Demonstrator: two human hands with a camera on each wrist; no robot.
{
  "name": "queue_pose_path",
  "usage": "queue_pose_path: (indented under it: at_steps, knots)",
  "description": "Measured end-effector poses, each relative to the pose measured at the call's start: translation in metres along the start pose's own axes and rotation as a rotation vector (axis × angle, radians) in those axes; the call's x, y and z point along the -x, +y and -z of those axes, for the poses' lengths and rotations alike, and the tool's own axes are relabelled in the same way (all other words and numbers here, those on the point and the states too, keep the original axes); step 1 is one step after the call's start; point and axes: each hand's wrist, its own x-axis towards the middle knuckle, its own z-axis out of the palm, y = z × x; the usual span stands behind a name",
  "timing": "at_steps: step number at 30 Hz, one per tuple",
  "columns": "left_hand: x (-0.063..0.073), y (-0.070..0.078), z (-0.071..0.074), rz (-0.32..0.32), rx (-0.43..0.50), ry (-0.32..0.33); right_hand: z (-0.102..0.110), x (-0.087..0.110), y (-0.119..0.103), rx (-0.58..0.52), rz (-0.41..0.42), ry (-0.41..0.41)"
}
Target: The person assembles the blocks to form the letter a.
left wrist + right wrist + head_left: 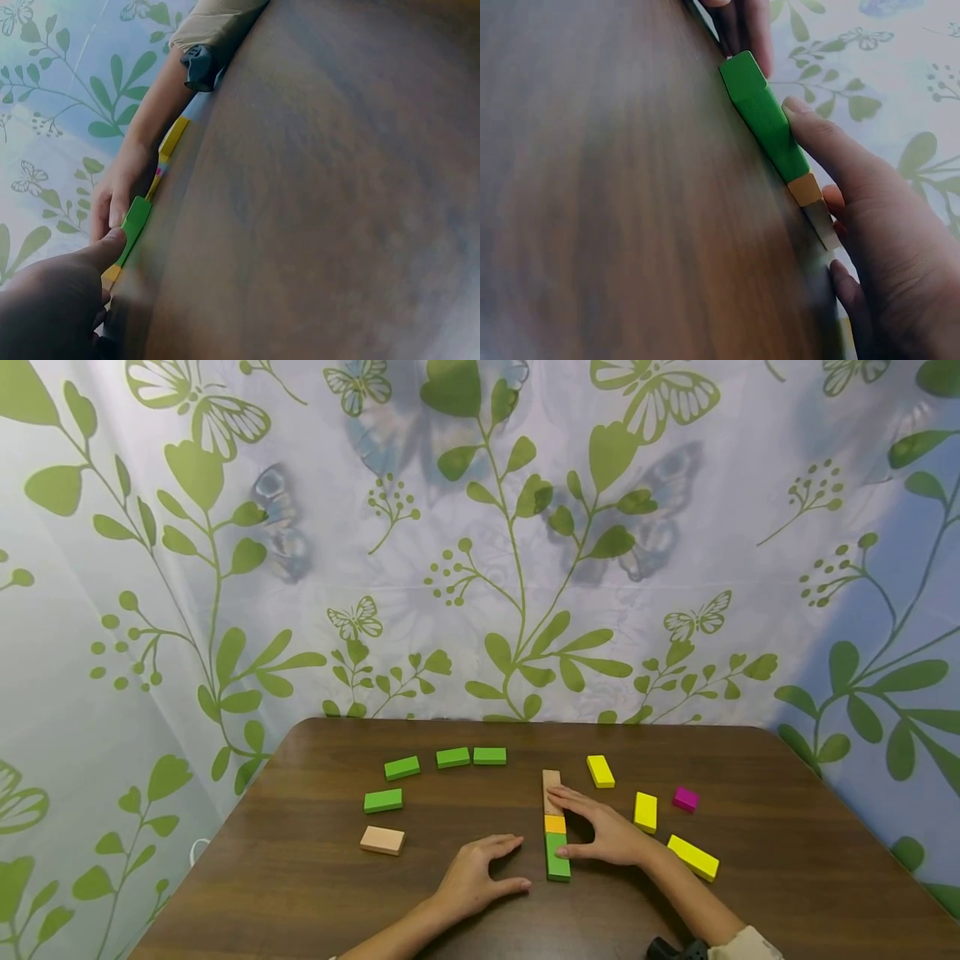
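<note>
In the middle of the table a straight row of blocks runs away from the person: a green block point(557, 860) nearest, then a small orange block point(555, 824), then plain wooden blockwork point(551, 783) at the far end. My right hand point(603, 831) lies along the right side of this row, its thumb at the green block point(761, 112) and its fingertips over the wooden part. To the left of the row, my left hand point(474, 878) rests low with thumb and fingers spread apart. Nothing is between them, and a gap separates that hand from the row.
Several green blocks point(383, 801) lie at the back left, with a plain wooden block point(382, 840) nearer. On the right are three yellow blocks point(645, 812) and a small magenta block point(686, 799). Behind the brown table point(322, 902) hangs a leaf-patterned curtain point(480, 568).
</note>
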Motion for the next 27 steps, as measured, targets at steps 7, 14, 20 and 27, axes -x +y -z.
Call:
queue_pose_path:
  at_steps: [7,14,20,27]
  knots:
    - [-0.002,-0.001,0.001,-0.014,0.014,-0.004,0.003,0.009,0.006,0.017,-0.018,0.008]
    - [-0.019,-0.015,0.010,-0.071,0.010,0.014,0.004,0.009,0.006,-0.016,-0.009,0.008]
    - [-0.068,-0.040,0.037,-0.060,-0.064,0.143,0.004,0.010,0.005,-0.021,-0.018,0.008]
    - [-0.116,-0.068,0.069,0.010,-0.187,0.152,0.003,0.011,0.005,-0.009,0.010,0.012]
